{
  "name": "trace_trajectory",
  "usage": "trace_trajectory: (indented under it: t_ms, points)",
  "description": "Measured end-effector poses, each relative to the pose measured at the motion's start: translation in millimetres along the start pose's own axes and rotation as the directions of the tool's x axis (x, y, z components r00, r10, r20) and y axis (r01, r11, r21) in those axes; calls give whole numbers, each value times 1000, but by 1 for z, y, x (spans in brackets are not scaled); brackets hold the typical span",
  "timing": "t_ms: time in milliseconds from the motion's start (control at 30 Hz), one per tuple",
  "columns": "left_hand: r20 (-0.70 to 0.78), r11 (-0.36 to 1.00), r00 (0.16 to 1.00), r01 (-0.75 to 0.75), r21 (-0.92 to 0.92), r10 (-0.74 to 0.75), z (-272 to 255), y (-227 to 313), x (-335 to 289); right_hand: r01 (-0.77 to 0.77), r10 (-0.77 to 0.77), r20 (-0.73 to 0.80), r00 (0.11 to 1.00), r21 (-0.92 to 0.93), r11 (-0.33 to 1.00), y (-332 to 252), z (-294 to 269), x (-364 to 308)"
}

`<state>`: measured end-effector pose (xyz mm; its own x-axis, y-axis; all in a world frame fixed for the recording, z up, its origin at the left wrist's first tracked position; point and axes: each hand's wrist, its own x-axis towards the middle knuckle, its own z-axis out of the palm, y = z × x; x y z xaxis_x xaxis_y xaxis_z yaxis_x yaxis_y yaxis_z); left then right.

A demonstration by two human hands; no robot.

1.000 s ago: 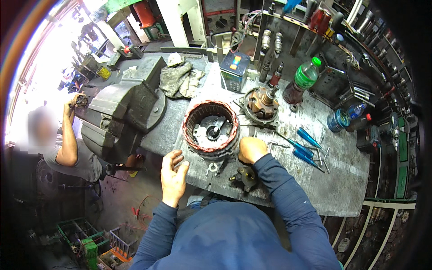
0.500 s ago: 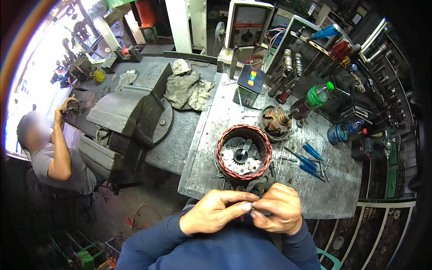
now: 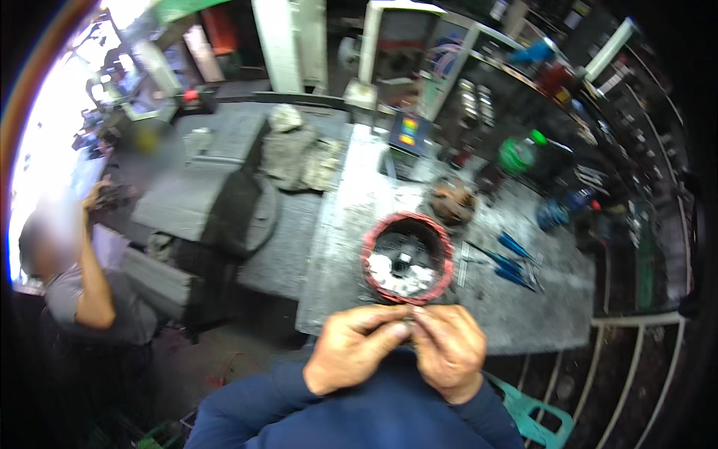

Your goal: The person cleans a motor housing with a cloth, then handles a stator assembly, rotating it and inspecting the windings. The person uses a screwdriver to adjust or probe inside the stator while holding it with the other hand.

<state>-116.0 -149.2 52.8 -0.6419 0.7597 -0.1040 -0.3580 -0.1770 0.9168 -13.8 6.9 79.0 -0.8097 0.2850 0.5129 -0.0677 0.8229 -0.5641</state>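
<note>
My left hand and my right hand meet at the near edge of the bench, thumbs and fingertips pinched together. Between them is a tiny dark piece, too small and blurred to name. Just beyond my fingers stands a round alternator stator with red copper windings, its housing showing pale metal and a dark centre inside. Behind it to the right sits a rotor with coppery claw poles.
Blue-handled screwdrivers lie right of the stator. Farther back are a green-capped bottle, a blue container and a dark box. A large bench vise and grey rags are left. Another person works at far left.
The view has shifted and blurred. My hands have come closer together, and the right hand has turned so its fingers point toward the stator. Both still pinch at the fingertips.
</note>
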Motion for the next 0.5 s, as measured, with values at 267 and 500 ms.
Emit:
trace_trajectory:
  t_ms: [267, 500]
  points:
    - [124, 924, 951, -304, 231, 282, -13, 17, 3, 394, -311, 295, 904, -287, 873, 5, -12, 15]
    - [234, 904, 929, -344, 254, 288, -41, 34, -5, 316, -326, 321, 889, 83, 945, -4, -11, 37]
